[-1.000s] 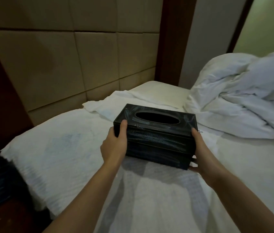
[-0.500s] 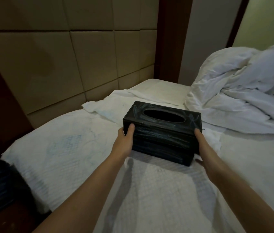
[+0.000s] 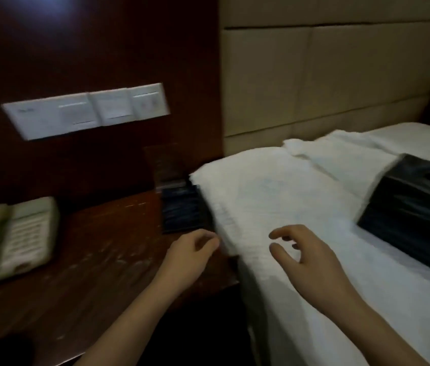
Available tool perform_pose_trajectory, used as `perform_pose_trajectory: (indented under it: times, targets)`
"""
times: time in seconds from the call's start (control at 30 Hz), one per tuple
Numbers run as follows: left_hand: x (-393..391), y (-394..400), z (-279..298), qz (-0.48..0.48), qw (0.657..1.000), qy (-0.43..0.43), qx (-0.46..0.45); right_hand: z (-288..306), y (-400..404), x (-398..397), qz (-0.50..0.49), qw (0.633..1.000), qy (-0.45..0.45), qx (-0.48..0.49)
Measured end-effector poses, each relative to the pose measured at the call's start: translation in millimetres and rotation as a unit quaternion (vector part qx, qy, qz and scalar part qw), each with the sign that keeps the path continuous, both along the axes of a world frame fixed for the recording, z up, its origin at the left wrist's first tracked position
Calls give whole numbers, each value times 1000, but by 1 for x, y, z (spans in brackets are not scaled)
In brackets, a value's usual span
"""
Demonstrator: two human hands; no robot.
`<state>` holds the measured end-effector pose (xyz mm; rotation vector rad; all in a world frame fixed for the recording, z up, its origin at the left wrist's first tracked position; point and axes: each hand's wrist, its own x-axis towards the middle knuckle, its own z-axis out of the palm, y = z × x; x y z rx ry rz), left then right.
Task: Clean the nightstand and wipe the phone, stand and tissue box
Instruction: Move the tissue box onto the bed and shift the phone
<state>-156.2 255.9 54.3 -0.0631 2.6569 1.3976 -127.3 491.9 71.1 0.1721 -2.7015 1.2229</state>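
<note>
My left hand (image 3: 195,249) hangs loosely curled, empty — the dark stand (image 3: 184,210) lies just beyond its knuckles on the nightstand (image 3: 97,260), long axis running away. Right hand (image 3: 303,256), fingers spread, hovers over the bed (image 3: 274,196) — farther off.

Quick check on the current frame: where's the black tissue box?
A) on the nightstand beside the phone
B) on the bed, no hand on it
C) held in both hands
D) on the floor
B: the tissue box lies on the white bed, at the right of the view; the left hand and right hand are both apart from it and hold nothing.
</note>
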Motion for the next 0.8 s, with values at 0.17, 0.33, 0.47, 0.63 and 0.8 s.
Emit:
perform_pose_trajectory:
  times: [0.17, 0.33, 0.47, 0.63, 0.8]
  targets:
    - [7, -105, -6, 105, 994, -5, -24, -21, -113, -49, 117, 992, -5, 44]
    - [-32, -141, -35, 135, 990, 10, -46, -53, -154, -108, 138, 987, -46, 74]
    - [-86, -141, -58, 134, 990, 17, -47, -76, -152, -151, 75, 988, -67, 116]
    - [-148, -134, -68, 151, 987, 38, -45, -94, -155, -177, 9, 986, -105, 126]
    - [-197, -144, -68, 188, 980, 38, -50, -99, -150, -185, 25, 980, -148, 131]
